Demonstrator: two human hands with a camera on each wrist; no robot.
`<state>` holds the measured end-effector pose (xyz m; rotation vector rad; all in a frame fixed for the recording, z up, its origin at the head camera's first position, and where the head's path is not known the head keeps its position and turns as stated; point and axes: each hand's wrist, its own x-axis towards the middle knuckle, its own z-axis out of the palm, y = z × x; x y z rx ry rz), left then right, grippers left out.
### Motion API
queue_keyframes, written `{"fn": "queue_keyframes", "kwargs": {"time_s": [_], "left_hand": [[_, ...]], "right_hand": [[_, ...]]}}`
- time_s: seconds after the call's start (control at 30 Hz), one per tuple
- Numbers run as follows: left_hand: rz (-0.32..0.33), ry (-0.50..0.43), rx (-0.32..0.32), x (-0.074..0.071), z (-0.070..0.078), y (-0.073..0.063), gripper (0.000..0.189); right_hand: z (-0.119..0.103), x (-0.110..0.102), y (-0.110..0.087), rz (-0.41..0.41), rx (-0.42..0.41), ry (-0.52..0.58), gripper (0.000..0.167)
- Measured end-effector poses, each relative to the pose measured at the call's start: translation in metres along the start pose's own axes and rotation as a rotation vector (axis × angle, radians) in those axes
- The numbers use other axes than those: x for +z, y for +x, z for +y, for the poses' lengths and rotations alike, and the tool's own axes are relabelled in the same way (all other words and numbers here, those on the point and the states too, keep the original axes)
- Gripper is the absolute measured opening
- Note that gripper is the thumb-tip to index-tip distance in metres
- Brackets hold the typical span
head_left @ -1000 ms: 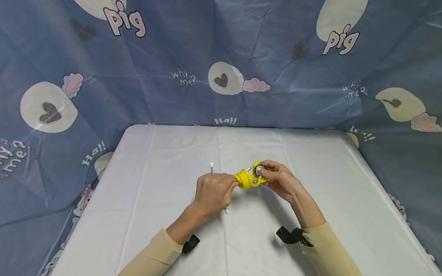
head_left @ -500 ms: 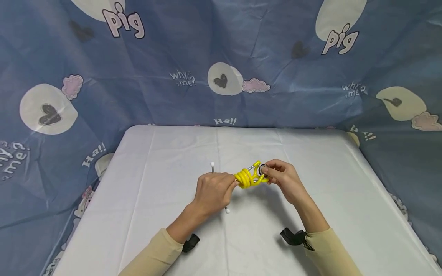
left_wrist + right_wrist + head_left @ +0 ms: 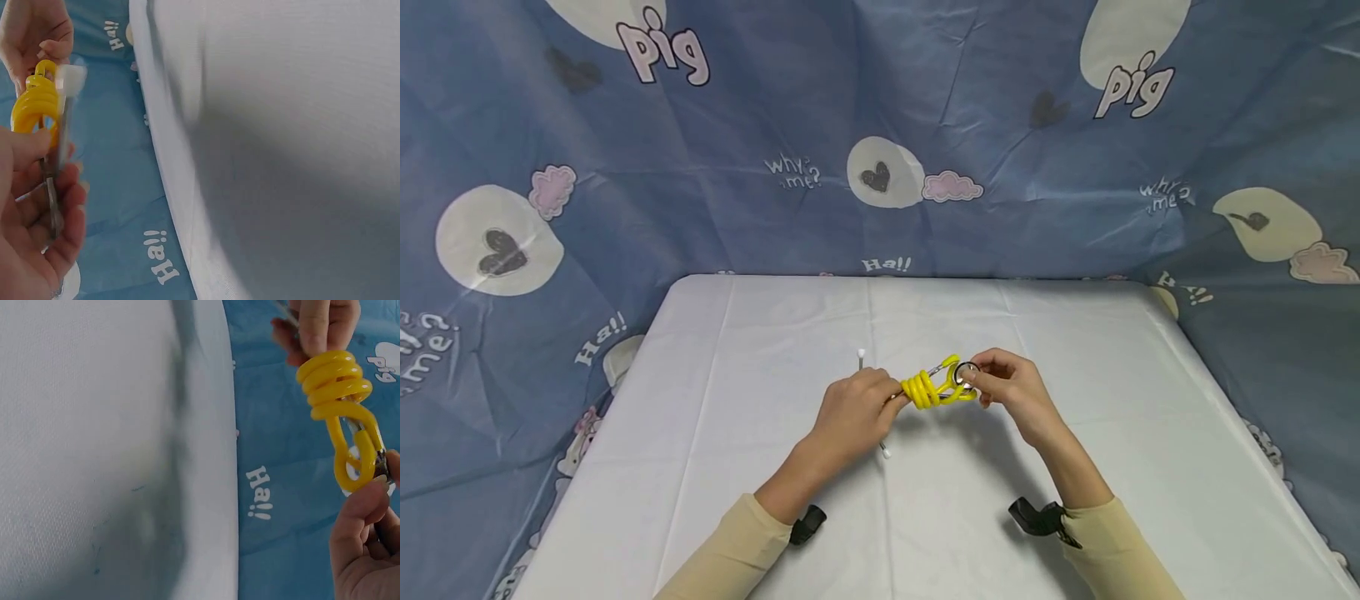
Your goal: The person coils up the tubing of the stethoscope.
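A stethoscope with its yellow tubing wound into a coil is held above the table between both hands. My left hand grips its metal ear tubes, whose white ear tips stick out above and below the fist. In the left wrist view, one white ear tip is blurred beside the coil. My right hand pinches the round chest piece at the coil's right end. The thumb partly covers that disc. From the right wrist, the yellow loop is seen touching the fingertips.
A white-covered table lies under the hands. Behind and beside it hangs a blue printed cloth. Black wrist cameras, such as the one by the right cuff, sit under both wrists.
My left hand and the coil have shifted slightly left. The right hand's fingers have changed their hold on the chest piece, which has turned a little.
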<state>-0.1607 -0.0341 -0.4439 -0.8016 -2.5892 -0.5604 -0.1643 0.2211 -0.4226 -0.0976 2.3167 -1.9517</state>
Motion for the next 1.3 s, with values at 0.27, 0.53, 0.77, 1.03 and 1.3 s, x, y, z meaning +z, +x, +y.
{"fn": "queue_keyframes", "kwargs": {"time_s": [0.27,0.53,0.77,1.03,1.3], "left_hand": [[-0.050,0.107,-0.031,0.007,-0.008,0.001,0.016],[-0.226,0.135,-0.134,0.020,-0.017,-0.001,0.013],[-0.264,0.057,-0.177,0.019,-0.024,-0.007,0.022],[-0.273,-0.001,-0.163,0.017,-0.031,-0.018,0.029],[-0.283,-0.039,-0.155,0.015,-0.033,-0.022,0.032]], "right_hand": [[0.010,0.006,0.009,-0.012,0.082,-0.026,0.030],[0.029,0.015,0.026,-0.137,0.182,-0.028,0.025],[0.037,0.019,0.025,-0.149,0.198,-0.053,0.029],[0.044,0.018,0.017,-0.135,0.181,-0.117,0.034],[0.054,0.014,0.014,-0.107,0.173,-0.289,0.032]]}}
